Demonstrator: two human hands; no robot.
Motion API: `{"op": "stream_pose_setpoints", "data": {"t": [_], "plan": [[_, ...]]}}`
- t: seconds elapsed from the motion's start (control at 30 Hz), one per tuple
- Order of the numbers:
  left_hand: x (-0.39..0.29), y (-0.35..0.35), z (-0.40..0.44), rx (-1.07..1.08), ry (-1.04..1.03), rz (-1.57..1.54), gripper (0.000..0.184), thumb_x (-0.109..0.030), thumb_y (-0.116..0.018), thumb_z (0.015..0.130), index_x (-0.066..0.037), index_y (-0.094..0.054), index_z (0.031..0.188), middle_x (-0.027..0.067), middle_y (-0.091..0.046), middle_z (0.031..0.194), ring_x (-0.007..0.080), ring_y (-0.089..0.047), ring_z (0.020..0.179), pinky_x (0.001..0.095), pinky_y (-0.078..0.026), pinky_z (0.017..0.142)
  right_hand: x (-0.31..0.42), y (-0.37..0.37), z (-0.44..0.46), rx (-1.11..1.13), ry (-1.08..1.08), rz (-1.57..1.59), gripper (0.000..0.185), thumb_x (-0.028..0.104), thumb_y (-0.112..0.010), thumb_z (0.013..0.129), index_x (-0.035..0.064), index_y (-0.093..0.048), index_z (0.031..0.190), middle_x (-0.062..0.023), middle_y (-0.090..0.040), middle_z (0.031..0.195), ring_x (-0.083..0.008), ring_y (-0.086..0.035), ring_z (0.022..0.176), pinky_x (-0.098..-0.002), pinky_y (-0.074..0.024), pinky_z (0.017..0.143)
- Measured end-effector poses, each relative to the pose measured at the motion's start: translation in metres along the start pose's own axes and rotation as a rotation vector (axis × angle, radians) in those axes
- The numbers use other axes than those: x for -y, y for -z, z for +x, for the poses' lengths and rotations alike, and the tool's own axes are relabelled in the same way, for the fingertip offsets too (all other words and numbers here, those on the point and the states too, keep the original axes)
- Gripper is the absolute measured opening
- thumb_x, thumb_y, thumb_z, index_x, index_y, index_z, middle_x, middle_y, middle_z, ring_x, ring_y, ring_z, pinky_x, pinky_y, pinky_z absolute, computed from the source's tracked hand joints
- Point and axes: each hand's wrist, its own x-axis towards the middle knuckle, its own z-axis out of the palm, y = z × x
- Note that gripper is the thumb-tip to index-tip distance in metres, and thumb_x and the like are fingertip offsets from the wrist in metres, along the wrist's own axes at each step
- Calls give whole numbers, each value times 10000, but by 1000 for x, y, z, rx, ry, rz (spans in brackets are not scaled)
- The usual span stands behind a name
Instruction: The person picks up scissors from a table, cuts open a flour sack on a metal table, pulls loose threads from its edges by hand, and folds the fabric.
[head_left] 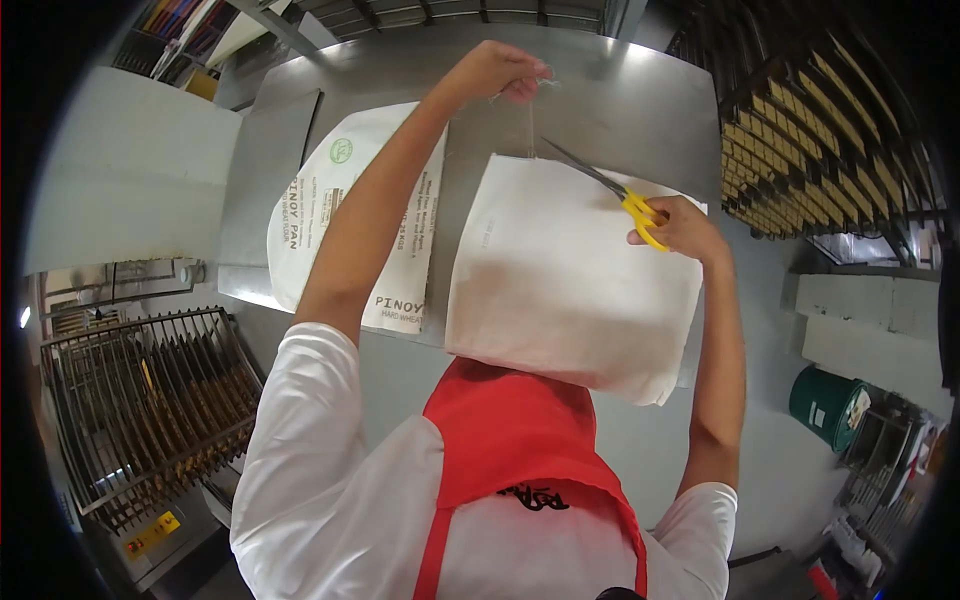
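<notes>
A plain white flour sack (560, 280) lies on the steel table (610, 100) in front of me. My right hand (680, 230) grips the yellow handles of a pair of scissors (636, 208) over the sack's right side. The scissor blades point up and left, towards the sack's far edge. Beyond that edge, my left hand (510, 72) is raised and pinches a thin white thread (532, 125). The thread runs down towards the sack's far left corner. Under my left forearm lies a second, printed flour sack (400, 260).
Racks filled with trays (800, 140) stand at the right, and another tray rack (150, 400) is at the lower left. A green bucket (826, 408) sits at the far right. A white panel (130, 170) borders the table's left side.
</notes>
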Motion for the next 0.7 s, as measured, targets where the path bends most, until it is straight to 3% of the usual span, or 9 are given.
{"op": "stream_pose_setpoints", "data": {"t": [0.07, 0.27, 0.43, 0.67, 0.7], "plan": [[-2, -1, -1, 18, -8, 38, 277, -252, -657, 953, -15, -732, 1076, 39, -667, 793, 136, -670, 708, 257, -567, 669, 0, 6, 1, 4, 61, -54, 494, 430, -883, 687, 22, -676, 874, -11, -562, 653, -125, -491, 590, -289, -410, 561], [4, 1, 3, 37, 14, -42, 267, -247, -659, 950, -18, -735, 1064, 43, -663, 804, 145, -674, 749, 271, -584, 691, -2, 28, 2, 188, -30, -182, 481, 433, -838, 731, 31, -683, 944, -13, -546, 691, -118, -474, 649, -289, -398, 610], [4, 6, 0, 47, -8, -50, 280, -260, -657, 950, -14, -732, 1061, 42, -661, 795, 143, -668, 734, 269, -581, 688, -19, 43, -9, 237, 19, 19, 546, 443, -816, 740, 53, -675, 1095, -5, -548, 750, -120, -472, 699, -285, -397, 627], [-4, 2, 0, 59, 4, -22, 288, -264, -660, 949, 2, -733, 1030, 69, -684, 806, 154, -687, 722, 287, -612, 704, 0, 27, 21, 250, 95, -108, 502, 498, -803, 740, 48, -659, 910, 9, -491, 679, -134, -433, 648, -316, -367, 594], [-7, 0, -1, 63, 2, -19, 288, -264, -660, 949, 2, -733, 1030, 69, -684, 806, 154, -687, 722, 287, -612, 704, 5, 24, 29, 299, 53, -149, 545, 490, -824, 734, 69, -673, 1046, 11, -531, 738, -126, -452, 686, -302, -381, 629]]}}
